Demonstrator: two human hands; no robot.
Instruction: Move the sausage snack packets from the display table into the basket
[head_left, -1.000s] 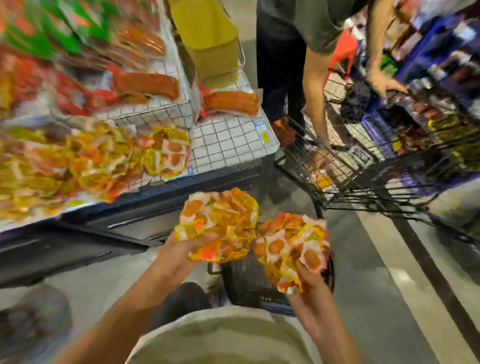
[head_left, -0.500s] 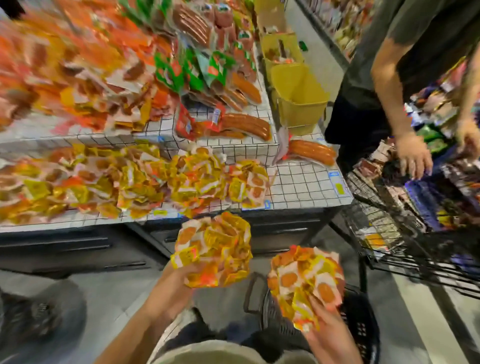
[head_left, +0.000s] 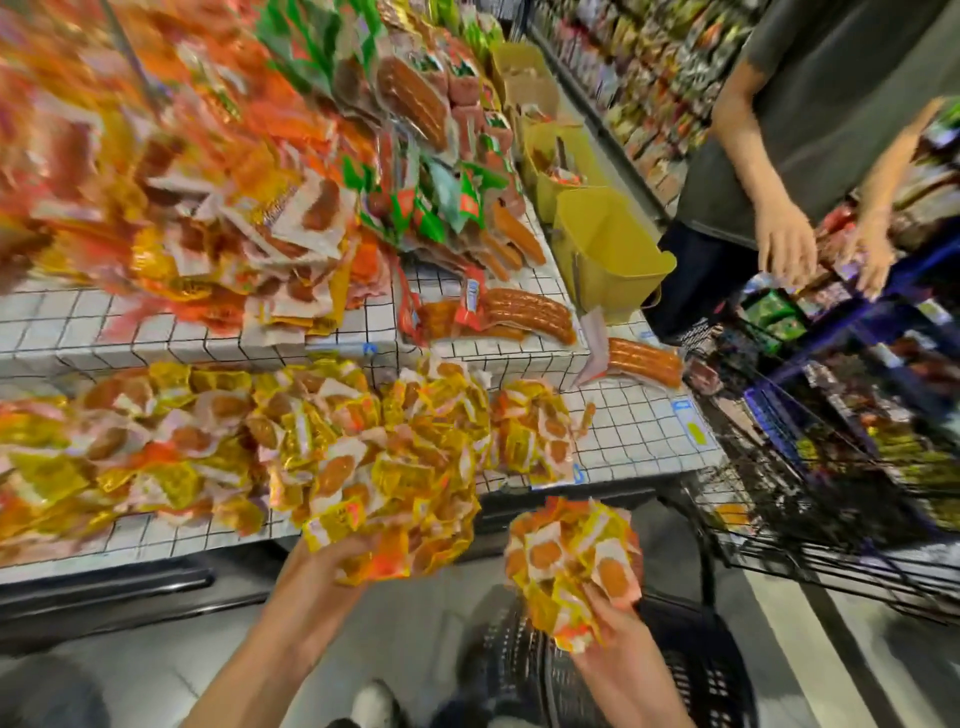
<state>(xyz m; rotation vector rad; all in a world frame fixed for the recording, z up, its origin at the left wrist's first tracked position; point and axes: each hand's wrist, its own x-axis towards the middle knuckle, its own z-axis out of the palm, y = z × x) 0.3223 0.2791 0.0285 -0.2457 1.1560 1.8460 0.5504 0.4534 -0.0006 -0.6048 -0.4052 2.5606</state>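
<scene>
My left hand (head_left: 332, 564) grips a thick bunch of yellow and orange sausage snack packets (head_left: 395, 514) at the front edge of the display table (head_left: 639, 441). My right hand (head_left: 608, 623) holds a second bunch of the same packets (head_left: 571, 556) in the air above the black basket (head_left: 691, 670) on the floor. More of these packets (head_left: 208, 441) lie heaped on the table's lower white-tiled shelf.
Long sausages (head_left: 524, 312) and green packs (head_left: 441, 197) fill the upper shelf, with yellow bins (head_left: 608, 249) at its right end. A person in a grey shirt (head_left: 810, 104) stands at right, hands over a loaded wire cart (head_left: 831, 467).
The view has tilted up toward the table. My left hand's bunch has risen to the table's front edge; my right hand's bunch stays over the basket.
</scene>
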